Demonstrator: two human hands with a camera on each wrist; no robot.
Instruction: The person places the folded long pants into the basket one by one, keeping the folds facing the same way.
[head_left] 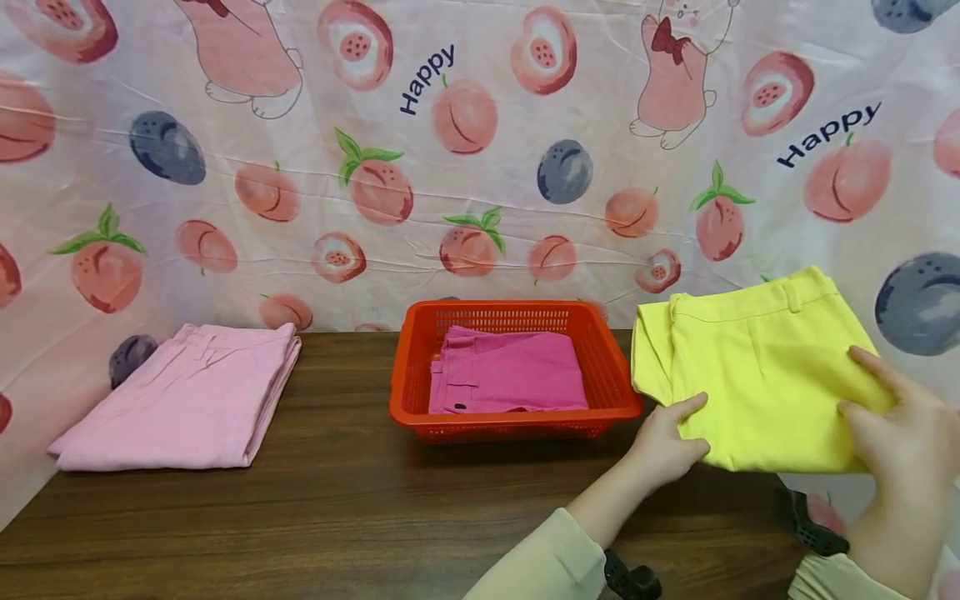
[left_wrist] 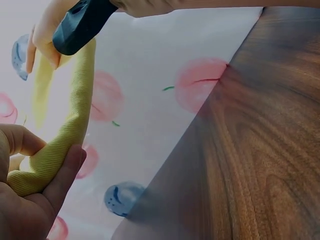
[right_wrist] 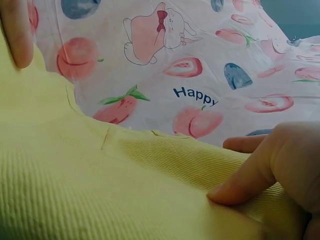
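Folded yellow pants [head_left: 765, 375] are held up at the right side, off the table, with a waistband and belt loop along their upper edge. My left hand [head_left: 667, 442] pinches the lower left edge, thumb on the front face; the left wrist view shows its fingers around the folded, ribbed cloth [left_wrist: 62, 145]. At the right edge of the pants, my right hand [head_left: 911, 425] grips with thumb in front. In the right wrist view that hand [right_wrist: 292, 165] pinches the yellow cloth [right_wrist: 125, 180]. Folded magenta pants [head_left: 517, 371] lie inside a red basket [head_left: 517, 418].
Folded light pink pants [head_left: 180, 400] lie at the left of the dark wooden table [head_left: 300, 517]. The basket stands near the table's back edge, just left of the yellow pants. A fruit-printed cloth [head_left: 480, 200] hangs behind and along the sides.
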